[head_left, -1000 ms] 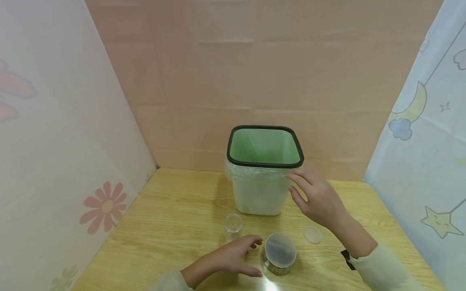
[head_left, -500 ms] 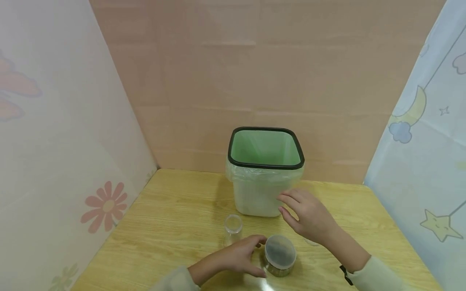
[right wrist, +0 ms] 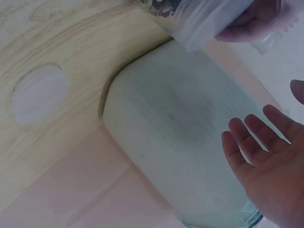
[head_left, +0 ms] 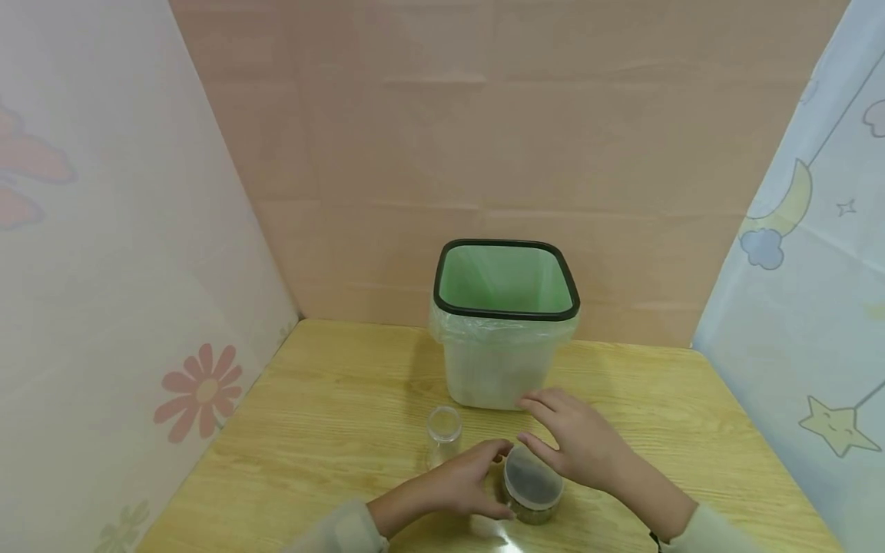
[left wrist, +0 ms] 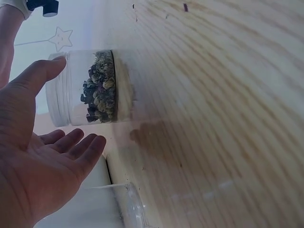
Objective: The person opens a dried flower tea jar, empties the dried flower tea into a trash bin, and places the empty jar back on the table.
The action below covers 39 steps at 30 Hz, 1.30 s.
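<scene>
A short, clear round jar [head_left: 532, 480] with a translucent lid stands upright on the table. The left wrist view shows dark and tan dried bits in the jar [left wrist: 97, 90], filling part of it. My left hand [head_left: 462, 482] is at the jar's left side, thumb and fingers spread apart; whether the thumb touches it I cannot tell. My right hand [head_left: 584, 444] hovers just beyond and to the right of the jar, fingers loosely bent and holding nothing. Behind my left hand is a taller clear container [head_left: 443, 439], its lower part hidden.
A pale bin [head_left: 494, 372] with a dark rim and a plastic liner stands at the back middle. On the table [head_left: 346, 399] lies a translucent disc [right wrist: 40, 93], covered by my right arm in the head view. Patterned cloth walls close in both sides.
My right hand has come down from beside the bin's rim towards the jar, now covering the disc. My left hand has shifted slightly right, closer to the jar.
</scene>
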Each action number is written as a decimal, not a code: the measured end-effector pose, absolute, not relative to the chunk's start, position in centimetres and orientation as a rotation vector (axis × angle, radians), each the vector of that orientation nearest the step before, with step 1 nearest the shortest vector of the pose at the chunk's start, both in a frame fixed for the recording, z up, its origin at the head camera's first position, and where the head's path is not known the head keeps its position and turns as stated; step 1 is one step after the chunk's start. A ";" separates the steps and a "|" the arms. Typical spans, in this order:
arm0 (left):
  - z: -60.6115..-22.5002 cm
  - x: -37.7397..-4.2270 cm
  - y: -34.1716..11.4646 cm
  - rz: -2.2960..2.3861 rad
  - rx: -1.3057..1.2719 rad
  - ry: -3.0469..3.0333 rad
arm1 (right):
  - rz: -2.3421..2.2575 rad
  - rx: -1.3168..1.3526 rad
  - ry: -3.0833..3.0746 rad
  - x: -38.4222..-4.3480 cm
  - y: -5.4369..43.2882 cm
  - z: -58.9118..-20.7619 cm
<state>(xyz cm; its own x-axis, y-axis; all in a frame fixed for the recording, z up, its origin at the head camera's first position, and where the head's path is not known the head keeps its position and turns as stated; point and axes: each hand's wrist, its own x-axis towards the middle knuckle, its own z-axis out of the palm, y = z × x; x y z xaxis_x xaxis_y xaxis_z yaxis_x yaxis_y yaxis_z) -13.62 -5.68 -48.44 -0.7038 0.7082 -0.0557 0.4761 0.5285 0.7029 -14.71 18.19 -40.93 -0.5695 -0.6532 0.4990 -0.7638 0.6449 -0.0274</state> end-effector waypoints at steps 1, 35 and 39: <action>-48.5 -13.6 -5.6 0.973 0.977 2.436 | 0.323 1.100 -2.443 -14.6 18.2 -41.1; -49.4 -13.7 -3.6 1.052 0.889 2.413 | 0.358 0.986 -2.844 -12.1 19.1 -43.2; -49.5 -13.8 -3.6 1.095 0.902 2.403 | 0.393 0.998 -2.884 -12.0 19.2 -43.4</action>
